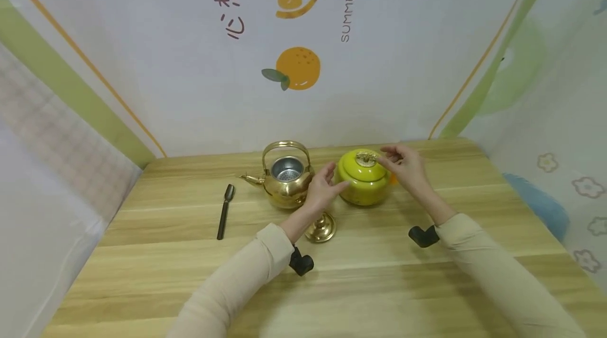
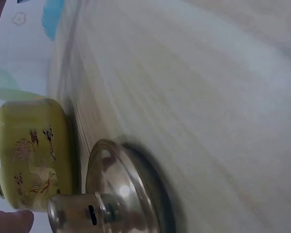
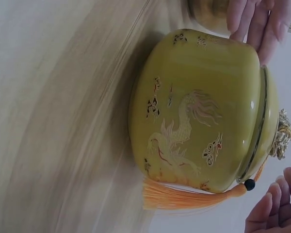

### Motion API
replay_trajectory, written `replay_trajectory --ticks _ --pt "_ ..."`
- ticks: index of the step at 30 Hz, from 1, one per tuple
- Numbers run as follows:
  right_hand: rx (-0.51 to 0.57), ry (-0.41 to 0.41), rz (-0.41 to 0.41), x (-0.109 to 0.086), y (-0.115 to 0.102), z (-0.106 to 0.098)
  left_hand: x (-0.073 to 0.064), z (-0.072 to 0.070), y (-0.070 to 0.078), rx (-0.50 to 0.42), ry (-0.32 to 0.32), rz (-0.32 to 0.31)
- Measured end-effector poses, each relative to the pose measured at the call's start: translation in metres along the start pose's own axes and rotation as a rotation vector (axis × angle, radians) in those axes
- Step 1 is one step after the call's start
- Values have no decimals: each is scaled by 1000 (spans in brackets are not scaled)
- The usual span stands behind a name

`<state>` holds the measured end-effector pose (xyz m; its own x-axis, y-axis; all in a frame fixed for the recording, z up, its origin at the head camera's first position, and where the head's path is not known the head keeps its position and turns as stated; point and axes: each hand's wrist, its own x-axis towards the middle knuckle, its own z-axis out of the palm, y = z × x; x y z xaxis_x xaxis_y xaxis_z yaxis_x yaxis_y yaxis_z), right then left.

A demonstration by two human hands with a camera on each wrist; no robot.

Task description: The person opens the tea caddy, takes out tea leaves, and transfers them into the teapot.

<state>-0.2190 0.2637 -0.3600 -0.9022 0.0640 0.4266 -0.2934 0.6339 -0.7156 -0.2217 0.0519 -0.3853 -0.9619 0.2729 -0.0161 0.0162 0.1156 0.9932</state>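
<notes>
A yellow lidded jar with a dragon design stands upright on the table. Its lid is on, topped by a gold ornate knob; an orange tassel hangs from it. My left hand is at the jar's left side, fingers extended; whether it touches the jar I cannot tell. Beside the knob, on the right, my right hand has loosely bent fingers, apart from the knob in the right wrist view. Left of the jar is a brass teapot without its lid, a metal strainer in its mouth.
The brass teapot lid lies on the wooden table, in front of the teapot and below the left wrist. A dark-handled scoop lies at the left. Printed cloth hangs behind the table and at its sides.
</notes>
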Motion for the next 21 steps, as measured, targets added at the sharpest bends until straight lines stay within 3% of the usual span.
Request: replay_trajectory --ticks 13,21 --pt "-53 -35 -15 8 -3 10 13 5 -6 246 -25 30" --pt "-52 -71 1 10 -2 15 15 7 -6 270 -31 49"
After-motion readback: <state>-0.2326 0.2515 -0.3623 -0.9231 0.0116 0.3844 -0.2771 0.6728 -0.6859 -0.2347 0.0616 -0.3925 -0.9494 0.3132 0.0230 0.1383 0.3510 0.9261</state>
